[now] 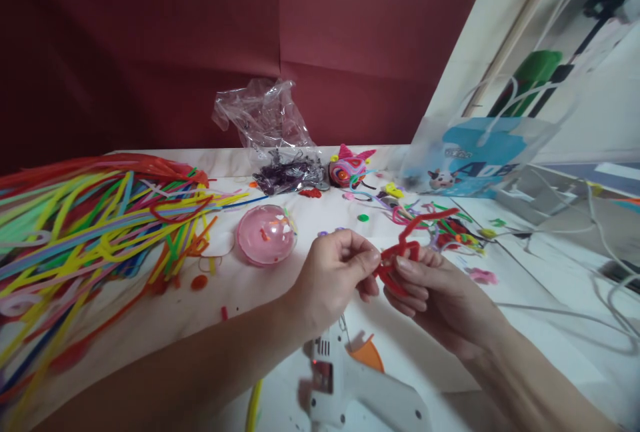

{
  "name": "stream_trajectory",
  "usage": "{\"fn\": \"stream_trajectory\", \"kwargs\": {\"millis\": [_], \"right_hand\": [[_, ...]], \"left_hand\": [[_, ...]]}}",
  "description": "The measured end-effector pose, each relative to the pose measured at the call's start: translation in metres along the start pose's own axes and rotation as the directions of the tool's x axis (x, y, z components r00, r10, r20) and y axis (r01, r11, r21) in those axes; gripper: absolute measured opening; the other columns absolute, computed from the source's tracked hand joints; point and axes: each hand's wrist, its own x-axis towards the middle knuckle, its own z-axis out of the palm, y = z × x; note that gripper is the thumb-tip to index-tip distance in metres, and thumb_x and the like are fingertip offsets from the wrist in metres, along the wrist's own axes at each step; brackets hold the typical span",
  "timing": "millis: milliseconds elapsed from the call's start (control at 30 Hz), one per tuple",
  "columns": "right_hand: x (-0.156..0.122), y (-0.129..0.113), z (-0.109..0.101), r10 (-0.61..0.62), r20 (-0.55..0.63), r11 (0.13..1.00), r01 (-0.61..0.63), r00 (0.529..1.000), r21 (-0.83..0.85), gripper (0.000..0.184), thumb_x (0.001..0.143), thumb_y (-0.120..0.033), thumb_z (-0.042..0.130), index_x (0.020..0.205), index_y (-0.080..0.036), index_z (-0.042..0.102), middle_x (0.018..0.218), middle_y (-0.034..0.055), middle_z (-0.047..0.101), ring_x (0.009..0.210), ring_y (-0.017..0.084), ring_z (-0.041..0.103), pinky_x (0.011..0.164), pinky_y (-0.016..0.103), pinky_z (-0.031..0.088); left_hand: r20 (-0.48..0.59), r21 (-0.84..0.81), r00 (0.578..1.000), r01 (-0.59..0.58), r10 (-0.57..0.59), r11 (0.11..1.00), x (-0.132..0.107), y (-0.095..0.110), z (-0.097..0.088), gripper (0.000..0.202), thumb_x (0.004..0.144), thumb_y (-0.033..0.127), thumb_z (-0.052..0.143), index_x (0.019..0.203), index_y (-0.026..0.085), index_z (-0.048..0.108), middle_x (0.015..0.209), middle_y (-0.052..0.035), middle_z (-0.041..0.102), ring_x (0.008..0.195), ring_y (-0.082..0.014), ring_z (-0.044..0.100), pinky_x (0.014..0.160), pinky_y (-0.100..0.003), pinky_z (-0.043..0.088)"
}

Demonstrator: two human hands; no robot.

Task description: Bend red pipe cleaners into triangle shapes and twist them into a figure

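Observation:
Both of my hands meet over the middle of the white table [150, 325]. My left hand [336, 273] pinches one end of a bent red pipe cleaner [406, 245] between thumb and fingers. My right hand [434, 291] grips the same red pipe cleaner from the other side, fingers curled around its loops. One end of it sticks up and to the right above my fingers. A white glue gun [350, 385] with an orange stand lies just below my wrists.
A big heap of coloured pipe cleaners [85, 225] covers the left side. A pink plastic dome [266, 235] sits ahead of my left hand. Behind are a clear plastic bag [270, 132], a pink figure [347, 167], scraps [450, 229], a blue bag [475, 155] and cables [590, 312].

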Motion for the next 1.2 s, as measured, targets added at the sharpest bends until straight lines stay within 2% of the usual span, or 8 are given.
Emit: {"fn": "stream_trajectory", "kwargs": {"millis": [167,333,500,633,733,900,1033,1200], "right_hand": [[0.0,-0.001,0.002,-0.076,-0.134,0.997,0.076,0.988,-0.005,0.027,0.069,-0.023,0.069,0.049,-0.015,0.052,0.038,-0.0079,0.033,0.036,0.004,0.022,0.035,0.017,0.021],[-0.001,-0.003,0.002,-0.122,-0.133,0.99,0.112,0.984,-0.081,0.028,0.066,-0.025,0.072,0.047,-0.016,0.053,0.039,-0.0063,0.038,0.038,0.005,0.031,0.038,0.018,0.028],[-0.003,-0.007,-0.005,-0.206,-0.073,0.936,0.175,0.976,-0.307,0.011,0.063,-0.025,0.074,0.059,-0.017,0.066,0.05,-0.0009,0.054,0.046,0.009,0.043,0.045,0.023,0.038],[-0.008,-0.014,-0.006,-0.172,0.188,0.774,0.251,0.967,-0.582,0.006,0.071,-0.02,0.067,0.075,-0.021,0.072,0.082,0.0058,0.063,0.078,0.019,0.058,0.074,0.034,0.047],[-0.01,-0.015,-0.004,-0.195,0.195,0.664,0.276,0.961,-0.695,0.018,0.073,-0.018,0.065,0.089,-0.023,0.071,0.108,0.0084,0.06,0.099,0.024,0.054,0.087,0.036,0.042],[-0.004,-0.009,-0.002,-0.367,-0.161,0.889,0.295,0.916,-0.35,0.014,0.071,-0.03,0.067,0.082,-0.023,0.068,0.075,0.0033,0.067,0.061,0.016,0.061,0.059,0.028,0.05],[-0.001,-0.006,-0.001,-0.195,-0.1,0.949,0.161,0.976,-0.272,0.031,0.069,-0.045,0.064,0.058,-0.017,0.062,0.051,0.0027,0.059,0.043,0.013,0.052,0.04,0.024,0.042],[-0.004,0.0,0.001,-0.278,-0.151,0.907,0.207,0.949,-0.367,0.02,0.068,-0.036,0.069,0.078,-0.019,0.064,0.059,0.0011,0.061,0.048,0.012,0.053,0.042,0.022,0.043]], "left_hand": [[0.015,0.221,0.955,-0.292,0.296,0.931,-0.002,-0.007,-0.003,0.009,0.073,0.017,0.058,0.081,0.016,0.056,0.07,0.0003,0.059,0.063,-0.01,0.059,0.061,-0.023,0.047],[0.057,0.083,0.995,-0.084,0.08,0.993,0.0,0.002,-0.004,0.009,0.071,0.018,0.059,0.078,0.014,0.055,0.058,0.0022,0.056,0.05,-0.0095,0.057,0.051,-0.022,0.046],[0.14,0.043,0.984,0.109,-0.114,0.993,0.003,0.01,-0.005,0.007,0.066,0.016,0.06,0.068,0.013,0.054,0.055,0.0012,0.057,0.041,-0.0088,0.054,0.042,-0.021,0.042],[0.028,-0.02,0.99,0.137,-0.137,0.99,0.004,0.007,-0.005,0.006,0.067,0.015,0.057,0.065,0.014,0.052,0.047,0.0025,0.055,0.039,-0.0083,0.052,0.041,-0.02,0.041],[-0.082,-0.063,0.995,0.055,-0.06,0.996,0.005,0.007,-0.006,0.007,0.07,0.014,0.056,0.066,0.014,0.051,0.047,0.0017,0.056,0.04,-0.0073,0.052,0.042,-0.018,0.04],[-0.179,-0.073,0.979,-0.116,0.101,0.991,0.007,0.011,-0.006,0.007,0.069,0.011,0.056,0.071,0.014,0.05,0.048,0.003,0.057,0.042,-0.0075,0.053,0.044,-0.018,0.04],[-0.177,0.081,0.964,-0.186,0.197,0.979,0.007,0.006,-0.007,0.008,0.069,0.012,0.057,0.07,0.015,0.05,0.047,0.0044,0.055,0.044,-0.0077,0.054,0.046,-0.018,0.042],[-0.121,0.249,0.959,-0.221,0.257,0.943,0.006,-0.008,-0.009,0.006,0.072,0.014,0.055,0.069,0.018,0.051,0.056,0.0029,0.06,0.053,-0.01,0.059,0.052,-0.02,0.045]]}}
